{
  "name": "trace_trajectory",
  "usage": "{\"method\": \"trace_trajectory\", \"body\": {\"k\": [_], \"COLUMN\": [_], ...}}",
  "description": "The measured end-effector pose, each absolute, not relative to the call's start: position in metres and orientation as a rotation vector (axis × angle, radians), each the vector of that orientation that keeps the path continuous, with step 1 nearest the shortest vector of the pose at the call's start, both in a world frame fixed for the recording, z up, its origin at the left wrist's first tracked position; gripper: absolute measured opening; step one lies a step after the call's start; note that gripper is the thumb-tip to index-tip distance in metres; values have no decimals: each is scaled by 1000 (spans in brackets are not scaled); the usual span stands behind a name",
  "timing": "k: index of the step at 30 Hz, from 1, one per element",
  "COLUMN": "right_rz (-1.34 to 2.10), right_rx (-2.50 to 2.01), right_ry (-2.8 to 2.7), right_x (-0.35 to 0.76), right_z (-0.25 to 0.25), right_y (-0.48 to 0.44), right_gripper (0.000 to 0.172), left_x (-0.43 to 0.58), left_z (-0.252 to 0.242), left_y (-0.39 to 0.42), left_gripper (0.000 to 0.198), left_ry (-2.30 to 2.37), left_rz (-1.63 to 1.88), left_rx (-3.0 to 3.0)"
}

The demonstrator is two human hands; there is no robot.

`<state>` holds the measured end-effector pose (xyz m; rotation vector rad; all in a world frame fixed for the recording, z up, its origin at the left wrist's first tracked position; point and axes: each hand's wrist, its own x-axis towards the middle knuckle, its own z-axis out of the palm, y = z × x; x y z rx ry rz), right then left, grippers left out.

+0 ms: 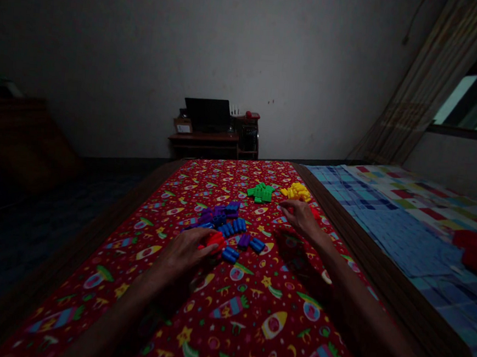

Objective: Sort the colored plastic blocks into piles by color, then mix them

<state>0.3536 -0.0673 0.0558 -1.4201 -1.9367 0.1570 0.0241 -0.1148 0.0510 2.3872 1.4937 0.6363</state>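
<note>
My left hand [185, 251] rests on the red patterned cloth [232, 310], its fingers closed round a red plastic block [216, 241]. Blue blocks [234, 238] and purple blocks [217, 212] lie scattered just beyond it. My right hand [299, 216] reaches farther out, palm down, fingers bent near a small red piece [315, 212], just below a heap of yellow blocks [297, 191]. Whether it holds anything I cannot see. A heap of green blocks [261, 192] lies left of the yellow ones.
The cloth covers a long wooden table [379, 277]. A chequered blue mat [404, 224] lies to the right with red objects [476, 249] on it. A small desk with a dark screen [208, 115] stands by the far wall. The room is dim.
</note>
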Motion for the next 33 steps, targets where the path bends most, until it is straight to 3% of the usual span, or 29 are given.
{"method": "trace_trajectory", "body": {"k": [4, 7, 13, 18, 25, 29, 33], "right_rz": [691, 870, 504, 130, 1, -61, 109], "right_rx": [-1039, -964, -1321, -1721, -2153, -2150, -1782], "right_ry": [-2131, -2191, -2035, -1803, -1613, -1570, -1679], "right_x": [291, 266, 312, 384, 410, 408, 377], "right_z": [57, 51, 49, 55, 42, 47, 63], "right_y": [-96, -108, -78, -58, -63, -60, -62], "right_gripper": [29, 29, 29, 37, 35, 33, 32], "left_x": [47, 61, 38, 16, 18, 18, 31], "left_z": [46, 39, 32, 17, 17, 24, 36], "left_y": [-121, -130, -118, -102, -95, -91, -99], "left_gripper": [37, 34, 38, 31, 34, 36, 41], "left_ry": [1414, 1281, 1377, 1474, 1495, 1584, 1635], "left_rz": [858, 868, 889, 667, 739, 931, 1033], "left_rx": [2311, 2357, 2544, 2659, 2553, 2359, 2076]}}
